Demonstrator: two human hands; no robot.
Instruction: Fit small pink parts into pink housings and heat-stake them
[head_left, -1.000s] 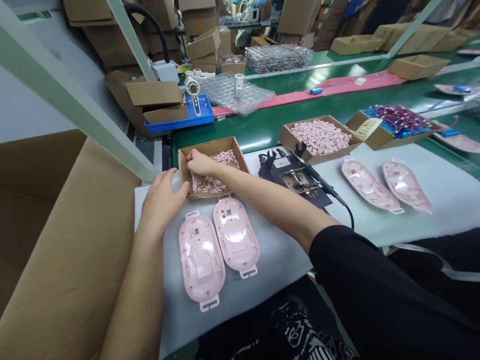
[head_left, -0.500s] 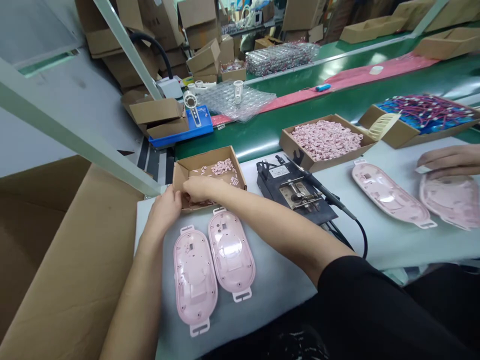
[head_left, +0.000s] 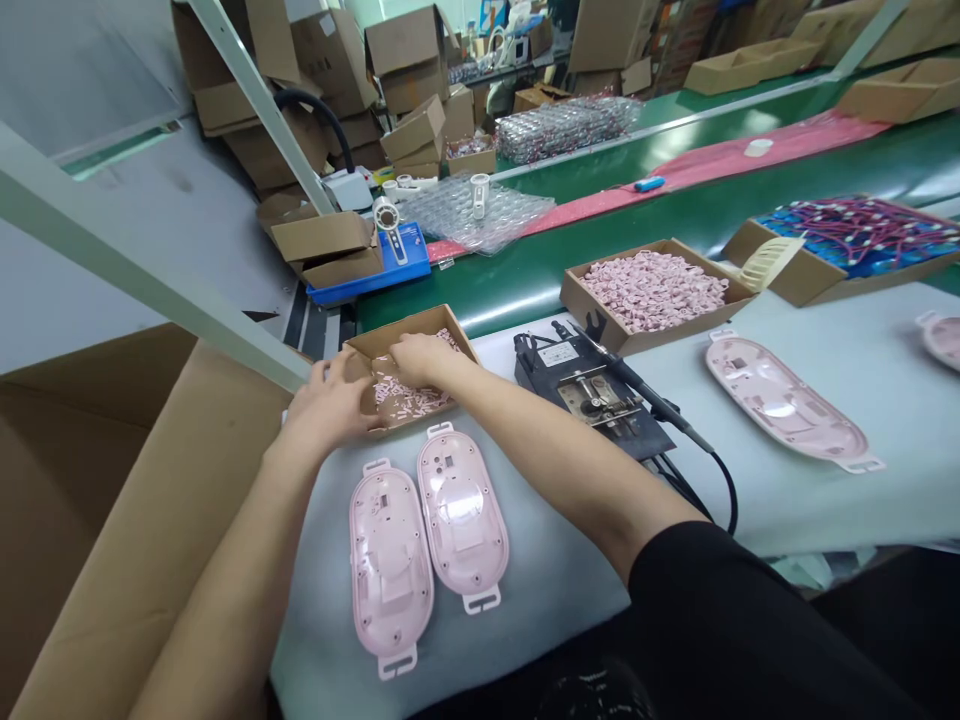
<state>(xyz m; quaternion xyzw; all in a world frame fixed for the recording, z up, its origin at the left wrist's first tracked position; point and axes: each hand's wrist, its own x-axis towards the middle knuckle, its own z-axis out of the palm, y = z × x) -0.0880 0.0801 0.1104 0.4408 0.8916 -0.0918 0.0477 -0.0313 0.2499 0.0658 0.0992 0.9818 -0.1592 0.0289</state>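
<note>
My left hand (head_left: 330, 402) grips the near left corner of a small cardboard box (head_left: 463, 338), thumb and fingers around its wall. Inside the box lie many tiny pink plastic pieces (head_left: 405, 398), heaped toward the near side. My right hand (head_left: 424, 360) reaches into the box with fingers curled down; its fingertips are hidden, and I cannot make out what is in them. Just in front of the box, two pink oval plastic shells lie side by side: a left shell (head_left: 391, 560) and a right shell (head_left: 463, 515), both with slotted tabs at the ends.
A black device (head_left: 592, 385) with a corded pen-like tool stands right of the box. Behind it are a box of pink parts (head_left: 656, 290) and a box of wires (head_left: 862, 235). Another pink shell (head_left: 784, 400) lies right. A large carton (head_left: 150, 540) and a metal post flank the left.
My right hand has moved toward the back of the box, and the pink pieces now lie nearer the front. At the right, another person's hand and the shell it held have moved away.
</note>
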